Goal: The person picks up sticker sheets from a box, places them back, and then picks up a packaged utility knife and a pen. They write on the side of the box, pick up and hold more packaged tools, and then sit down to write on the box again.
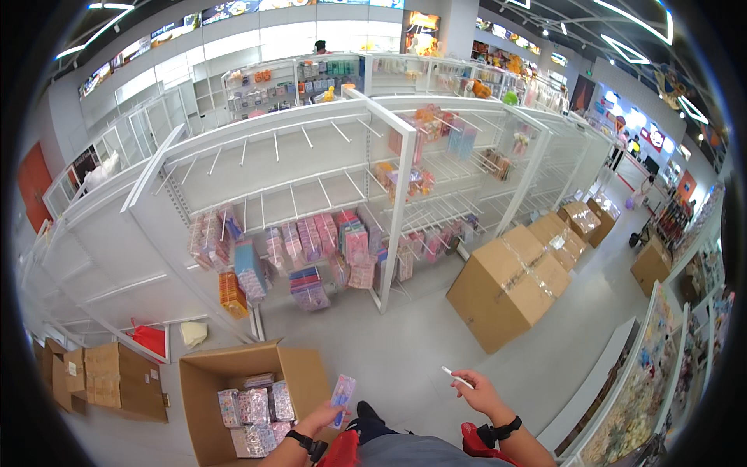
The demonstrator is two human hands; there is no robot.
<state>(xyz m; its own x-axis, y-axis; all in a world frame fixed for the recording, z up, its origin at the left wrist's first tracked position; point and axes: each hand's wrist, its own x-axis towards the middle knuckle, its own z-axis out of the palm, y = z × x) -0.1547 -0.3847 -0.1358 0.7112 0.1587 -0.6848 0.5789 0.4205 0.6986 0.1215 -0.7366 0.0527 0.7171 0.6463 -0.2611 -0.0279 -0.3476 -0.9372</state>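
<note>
My left hand (323, 417) holds a flat pack in clear and purple packaging (343, 397), just right of an open cardboard box (303, 373). Inside the box lie several stacks of small patterned packs (254, 407). A slim white pen-like tool (457, 377) is held between the fingers of my right hand (474, 390), out over the grey floor. Ahead stands a white display rack with rows of metal hooks (293, 201). Pink, blue and orange hanging packs (318, 236) fill parts of its lower hooks.
A large taped carton (496, 292) stands right of the rack, with more cartons behind it. Opened cartons (119, 373) are at the lower left, near a red bag (149, 338). Shelves of small goods (627, 385) line the right. People (627, 146) are far off at the upper right.
</note>
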